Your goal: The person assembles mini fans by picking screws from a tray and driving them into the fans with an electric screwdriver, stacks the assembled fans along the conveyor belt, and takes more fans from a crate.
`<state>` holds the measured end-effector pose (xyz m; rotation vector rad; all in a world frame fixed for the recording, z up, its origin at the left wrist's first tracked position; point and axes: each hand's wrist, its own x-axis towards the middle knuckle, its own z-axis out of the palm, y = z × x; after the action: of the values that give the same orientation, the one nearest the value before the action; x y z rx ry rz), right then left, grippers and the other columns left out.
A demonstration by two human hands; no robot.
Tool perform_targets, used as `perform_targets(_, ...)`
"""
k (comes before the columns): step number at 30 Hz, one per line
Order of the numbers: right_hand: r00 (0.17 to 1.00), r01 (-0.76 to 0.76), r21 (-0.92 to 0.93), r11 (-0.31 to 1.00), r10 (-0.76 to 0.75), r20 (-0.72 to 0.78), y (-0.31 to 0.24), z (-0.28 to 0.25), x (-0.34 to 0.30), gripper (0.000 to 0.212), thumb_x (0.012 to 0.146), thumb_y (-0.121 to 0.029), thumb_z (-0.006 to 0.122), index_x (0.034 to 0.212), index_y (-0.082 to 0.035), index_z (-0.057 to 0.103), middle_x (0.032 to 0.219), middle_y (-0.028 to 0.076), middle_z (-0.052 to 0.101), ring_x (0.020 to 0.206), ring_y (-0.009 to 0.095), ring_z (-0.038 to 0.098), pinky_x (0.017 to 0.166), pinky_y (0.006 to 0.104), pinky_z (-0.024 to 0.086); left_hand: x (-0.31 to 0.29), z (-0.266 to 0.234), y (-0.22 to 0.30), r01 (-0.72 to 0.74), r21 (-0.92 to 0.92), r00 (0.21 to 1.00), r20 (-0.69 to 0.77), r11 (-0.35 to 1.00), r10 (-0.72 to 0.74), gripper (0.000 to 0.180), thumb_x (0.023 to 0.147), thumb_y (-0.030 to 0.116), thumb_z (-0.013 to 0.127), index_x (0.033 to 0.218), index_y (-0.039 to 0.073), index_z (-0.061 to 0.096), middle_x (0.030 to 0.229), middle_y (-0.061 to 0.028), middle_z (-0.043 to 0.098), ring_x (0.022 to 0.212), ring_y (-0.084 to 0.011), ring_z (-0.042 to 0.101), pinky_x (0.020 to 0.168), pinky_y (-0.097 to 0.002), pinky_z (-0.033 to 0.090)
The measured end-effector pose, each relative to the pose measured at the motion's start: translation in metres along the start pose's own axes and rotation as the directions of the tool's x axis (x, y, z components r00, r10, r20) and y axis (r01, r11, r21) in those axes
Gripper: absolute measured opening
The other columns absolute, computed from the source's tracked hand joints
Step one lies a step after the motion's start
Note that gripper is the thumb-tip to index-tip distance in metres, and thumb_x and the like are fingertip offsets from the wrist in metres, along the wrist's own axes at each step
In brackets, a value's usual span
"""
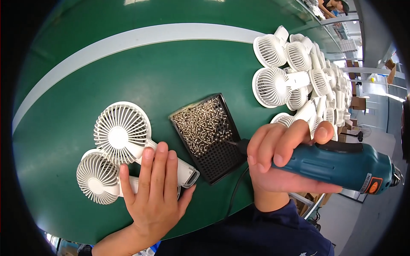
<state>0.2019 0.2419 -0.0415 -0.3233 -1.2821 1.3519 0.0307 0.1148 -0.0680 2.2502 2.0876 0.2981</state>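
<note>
My right hand is wrapped round a teal electric screwdriver with a black nose. Its bit points left and reaches the screws in a black perforated tray; whether a screw sits on the tip is too small to tell. The silvery screws fill the far and left part of the tray. My left hand lies flat with fingers stretched over the handles of two white handheld fans. One fan lies farther off; the other fan is nearer and partly hidden under it and my hand.
Many more white handheld fans are heaped on the right side of the green table. A pale strip runs across the far part. A black cord hangs near the tray. Another person is at the far upper right.
</note>
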Motion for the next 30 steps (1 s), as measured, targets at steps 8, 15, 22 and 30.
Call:
perform_targets(8,1.0,0.014,-0.001,1.0,-0.014,-0.01,0.001,0.003,-0.002,0.071,0.081,-0.073,0.05,0.122,-0.015,0.043,0.072,0.006,0.05,0.044,0.016,0.048,0.039,0.0296,0.042,0.001,-0.001,-0.001,0.0,-0.004,1.0,0.002,1.0,0.0,0.057,0.084,0.043,0.054,0.123,0.002,0.059,0.134,-0.0104,0.054,0.129,-0.0267,0.047,0.108,-0.0561,0.025)
perform_targets(15,0.998,0.005,-0.01,1.0,-0.004,0.061,0.002,0.001,-0.002,0.074,0.079,-0.075,0.051,0.121,-0.015,0.043,0.072,0.006,0.05,0.045,0.016,0.049,0.04,0.0298,0.042,0.0,-0.002,0.001,0.001,-0.015,1.0,0.002,1.0,-0.001,0.058,0.083,0.042,0.056,0.124,0.002,0.058,0.134,-0.0105,0.054,0.13,-0.0264,0.046,0.108,-0.056,0.024)
perform_targets(22,0.996,0.06,-0.005,0.998,-0.059,0.063,-0.007,0.011,-0.002,0.072,0.082,-0.071,0.051,0.121,-0.011,0.042,0.074,0.009,0.051,0.05,0.02,0.05,0.045,0.0338,0.042,-0.001,-0.004,-0.001,-0.002,-0.043,1.0,-0.013,0.999,0.001,0.057,0.081,0.039,0.058,0.124,0.002,0.058,0.135,-0.0102,0.053,0.13,-0.0245,0.046,0.108,-0.0555,0.026)
perform_targets(30,0.999,0.05,-0.047,0.998,-0.05,0.01,-0.02,0.057,-0.009,0.05,0.091,-0.056,0.048,0.116,-0.014,0.044,0.063,0.002,0.048,0.037,0.014,0.042,0.031,0.0288,0.034,-0.002,-0.001,-0.004,0.0,-0.069,0.999,-0.036,0.998,-0.003,0.057,0.079,0.038,0.059,0.125,0.004,0.057,0.137,-0.0088,0.052,0.132,-0.0228,0.044,0.107,-0.0531,0.029)
